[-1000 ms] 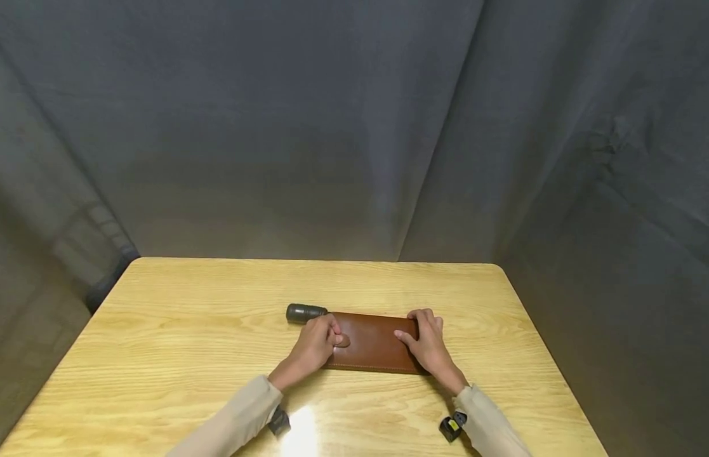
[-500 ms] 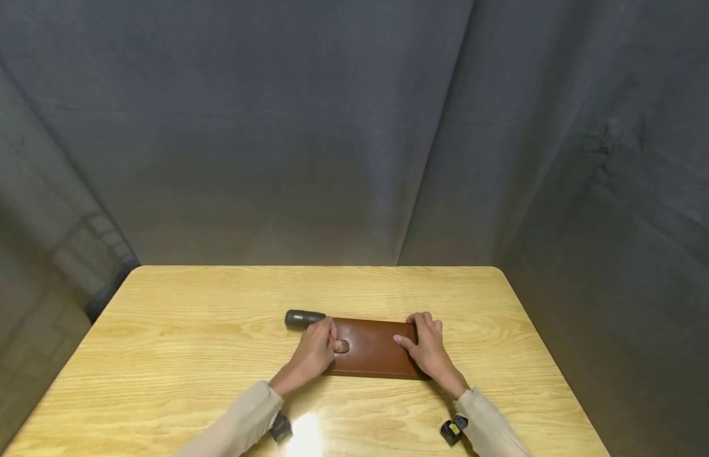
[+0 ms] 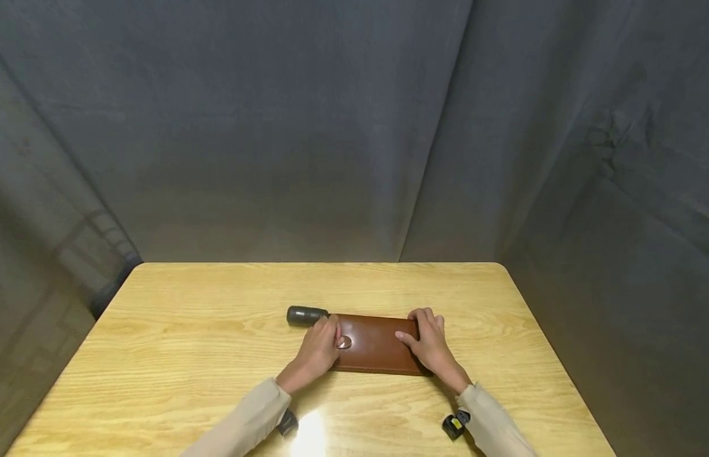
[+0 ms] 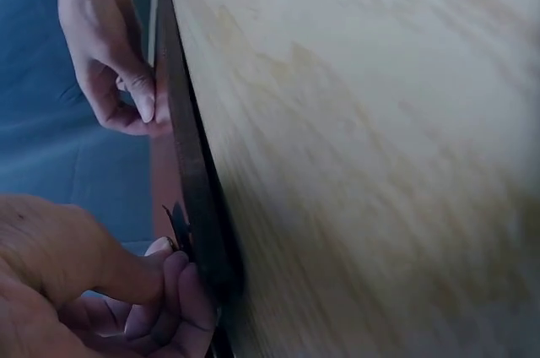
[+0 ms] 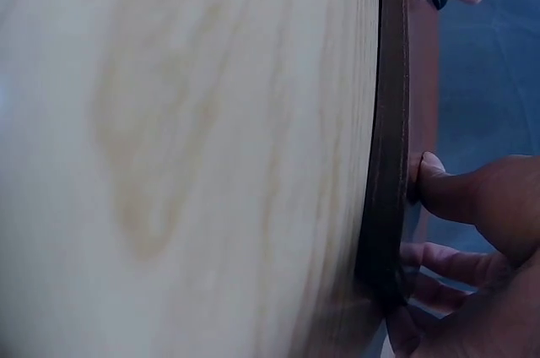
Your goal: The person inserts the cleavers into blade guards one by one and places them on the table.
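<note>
A brown leather case [image 3: 374,343] lies flat near the middle of the table [image 3: 217,355], its long side running left to right, and both hands are on it. The left hand [image 3: 317,349] has its fingers curled at the case's left end, thumb beside a small metal snap [image 3: 344,343]; in the left wrist view the thumb and fingers [image 4: 181,290] pinch the case's edge [image 4: 190,172], so this hand holds the case. The right hand [image 3: 428,343] lies over the right end with fingers bent round the far corner and the thumb stretched onto the top face; the right wrist view shows the thumb [image 5: 456,189] pressed against the leather [image 5: 390,147] and the fingers below it, so it too grips the case. A dark cylinder [image 3: 304,314] pokes out just beyond the left end, at the far left corner, touching or nearly touching the left fingers; whether it sits inside the case or only beside it cannot be told. To do this well, I judge the right hand should pin the case flat while the left works at the snap with small motions, so the case does not slide or nudge the cylinder. Counted: one case, one snap, one cylinder, one table, two hands
</note>
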Demonstrator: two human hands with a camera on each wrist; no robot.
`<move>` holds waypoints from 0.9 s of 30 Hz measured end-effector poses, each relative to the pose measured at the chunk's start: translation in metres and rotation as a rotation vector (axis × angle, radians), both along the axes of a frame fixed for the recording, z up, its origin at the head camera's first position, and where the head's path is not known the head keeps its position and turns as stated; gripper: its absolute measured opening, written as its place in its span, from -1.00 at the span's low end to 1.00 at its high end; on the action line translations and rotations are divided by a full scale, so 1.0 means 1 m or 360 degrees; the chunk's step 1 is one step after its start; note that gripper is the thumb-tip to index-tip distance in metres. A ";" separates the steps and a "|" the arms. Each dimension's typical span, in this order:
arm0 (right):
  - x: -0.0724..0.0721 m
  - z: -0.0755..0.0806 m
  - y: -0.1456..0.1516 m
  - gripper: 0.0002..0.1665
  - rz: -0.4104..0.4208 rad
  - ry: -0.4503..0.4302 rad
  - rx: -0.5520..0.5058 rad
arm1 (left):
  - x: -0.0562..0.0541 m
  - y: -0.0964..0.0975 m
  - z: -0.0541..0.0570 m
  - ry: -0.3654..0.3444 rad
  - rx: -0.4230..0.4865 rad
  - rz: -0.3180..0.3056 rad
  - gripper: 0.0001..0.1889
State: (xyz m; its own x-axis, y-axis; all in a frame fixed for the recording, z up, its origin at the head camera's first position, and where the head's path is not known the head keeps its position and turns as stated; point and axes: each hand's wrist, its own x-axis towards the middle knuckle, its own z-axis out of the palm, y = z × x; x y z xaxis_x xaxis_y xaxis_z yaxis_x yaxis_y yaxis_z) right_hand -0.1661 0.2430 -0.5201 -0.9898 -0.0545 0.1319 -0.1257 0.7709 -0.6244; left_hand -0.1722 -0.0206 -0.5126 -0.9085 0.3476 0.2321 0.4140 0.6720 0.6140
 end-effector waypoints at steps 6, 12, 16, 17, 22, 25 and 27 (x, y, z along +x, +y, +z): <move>-0.002 0.003 0.002 -0.57 -0.0001 0.0022 0.0017 | -0.004 0.001 0.003 -0.0003 -0.0068 -0.0036 -0.72; 0.000 0.004 0.000 -0.55 -0.0013 -0.0025 0.0035 | -0.005 -0.010 0.005 -0.0077 0.0062 -0.0138 -0.77; 0.000 0.006 0.000 -0.54 -0.0026 -0.0054 0.0039 | -0.006 -0.014 0.007 -0.0089 0.0046 -0.0155 -0.85; 0.000 0.006 0.000 -0.54 -0.0028 -0.0061 0.0036 | -0.006 -0.014 0.007 -0.0092 0.0046 -0.0155 -0.85; 0.000 0.005 0.002 -0.52 -0.0021 -0.0084 0.0006 | -0.007 -0.016 0.010 -0.0114 0.0061 -0.0126 -0.85; -0.001 0.005 0.003 -0.52 -0.0010 -0.0086 -0.0010 | -0.007 -0.016 0.010 -0.0107 0.0059 -0.0117 -0.87; -0.001 0.006 0.004 -0.53 -0.0009 -0.0083 -0.0021 | -0.008 -0.016 0.009 -0.0081 0.0063 -0.0111 -0.87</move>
State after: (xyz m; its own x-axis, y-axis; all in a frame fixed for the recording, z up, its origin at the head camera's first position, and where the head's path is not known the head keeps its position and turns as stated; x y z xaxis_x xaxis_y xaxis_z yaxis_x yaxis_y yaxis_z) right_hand -0.1670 0.2467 -0.5144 -0.9956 -0.0474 0.0808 -0.0883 0.7631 -0.6402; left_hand -0.1803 -0.0363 -0.5031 -0.8934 0.4018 0.2009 0.4263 0.6174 0.6612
